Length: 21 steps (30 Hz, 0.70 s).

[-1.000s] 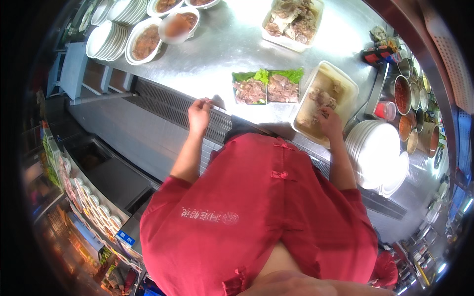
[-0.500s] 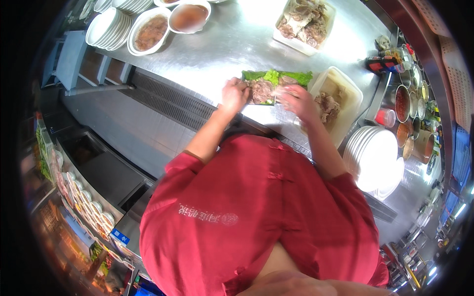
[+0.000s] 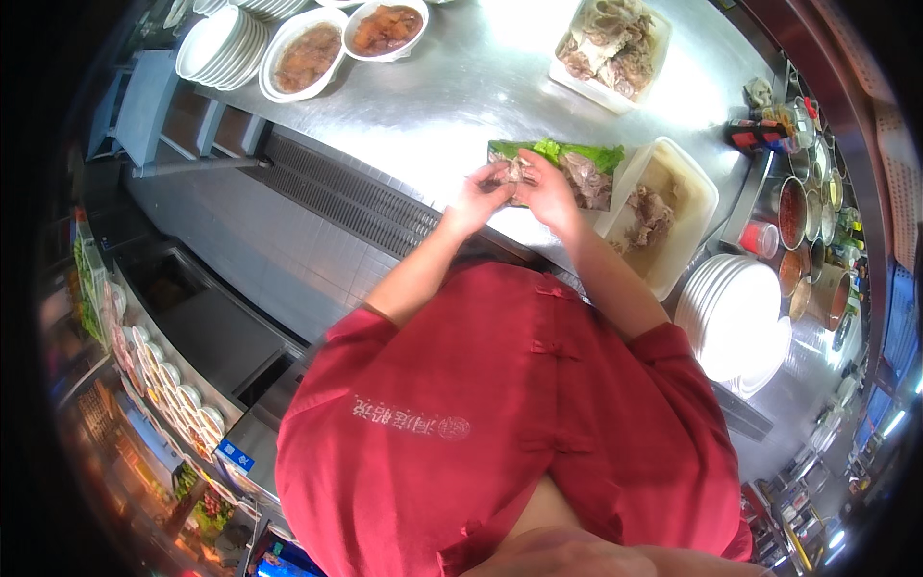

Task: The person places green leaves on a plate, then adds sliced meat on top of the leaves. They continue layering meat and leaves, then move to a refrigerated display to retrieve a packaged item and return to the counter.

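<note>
My left hand (image 3: 476,202) and my right hand (image 3: 548,192) meet over the left end of a dark oblong dish. Between their fingertips they pinch a piece of cooked meat (image 3: 516,171). Lettuce leaves (image 3: 604,156) line the dish's far side, and sliced meat (image 3: 583,179) lies along its right part. My hands hide the dish's near left part. Right beside the dish stands a cream plastic tub (image 3: 687,252) with more meat (image 3: 649,213) inside it.
Farther back is another tub of meat (image 3: 613,53). Two white bowls of brownish food (image 3: 308,60) and stacked white bowls (image 3: 216,46) stand at the far left. Stacked white plates (image 3: 735,313) rise near my right arm. Sauce pots (image 3: 793,213) line the right edge.
My right hand has moved left along the dish to join the left hand at the meat. The right part of the sliced meat is now uncovered. The whole view has shifted slightly.
</note>
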Each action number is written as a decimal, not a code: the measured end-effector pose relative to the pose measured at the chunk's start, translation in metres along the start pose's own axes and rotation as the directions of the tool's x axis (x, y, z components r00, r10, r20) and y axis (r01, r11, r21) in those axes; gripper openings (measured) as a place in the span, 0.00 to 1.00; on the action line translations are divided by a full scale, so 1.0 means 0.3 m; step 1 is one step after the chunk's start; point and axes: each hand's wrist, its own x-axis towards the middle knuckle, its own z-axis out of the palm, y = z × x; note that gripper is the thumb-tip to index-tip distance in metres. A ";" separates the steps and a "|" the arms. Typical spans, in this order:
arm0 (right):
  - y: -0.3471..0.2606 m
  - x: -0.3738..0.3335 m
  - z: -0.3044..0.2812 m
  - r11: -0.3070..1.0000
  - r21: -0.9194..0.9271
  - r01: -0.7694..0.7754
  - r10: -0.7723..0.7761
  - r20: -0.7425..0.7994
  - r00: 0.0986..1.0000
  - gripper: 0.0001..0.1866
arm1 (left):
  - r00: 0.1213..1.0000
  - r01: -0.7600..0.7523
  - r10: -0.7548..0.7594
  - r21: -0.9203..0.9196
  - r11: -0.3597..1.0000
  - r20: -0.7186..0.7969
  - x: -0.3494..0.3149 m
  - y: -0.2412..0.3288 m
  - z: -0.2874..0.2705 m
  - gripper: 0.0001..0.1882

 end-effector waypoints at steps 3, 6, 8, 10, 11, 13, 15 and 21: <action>0.016 0.007 0.004 1.000 0.021 0.019 -0.019 -0.003 1.000 0.33 | 0.999 0.022 -0.024 0.054 0.998 0.034 0.013 0.008 0.006 0.24; 0.026 0.013 -0.001 0.999 0.031 -0.016 0.018 -0.065 0.998 0.29 | 0.997 -0.004 0.000 0.057 0.998 0.073 0.024 0.005 0.001 0.23; 0.026 0.016 0.001 0.998 -0.059 0.019 -0.023 -0.076 0.997 0.25 | 0.997 -0.011 -0.001 0.153 0.988 0.079 0.030 -0.001 -0.005 0.23; 0.020 0.017 0.008 0.956 -0.273 0.111 -0.137 -0.076 0.988 0.20 | 0.995 0.071 -0.078 0.106 0.992 0.061 0.032 -0.007 -0.012 0.21; 0.018 0.011 0.008 0.960 -0.261 0.104 -0.130 -0.081 0.988 0.16 | 0.990 0.114 -0.120 0.085 0.990 0.069 0.033 -0.011 -0.014 0.20; 0.010 0.005 0.011 0.953 -0.283 0.107 -0.130 -0.064 0.989 0.12 | 0.987 0.106 -0.119 0.116 0.988 0.107 0.028 -0.016 -0.022 0.17; -0.003 0.003 0.006 0.925 -0.374 0.072 -0.088 -0.025 0.996 0.12 | 0.992 -0.017 0.008 0.072 0.997 0.124 0.014 -0.026 -0.015 0.17; -0.031 -0.024 -0.007 0.944 -0.311 0.109 -0.100 0.047 0.994 0.12 | 0.985 0.108 -0.105 -0.013 0.994 0.137 0.025 -0.017 -0.034 0.15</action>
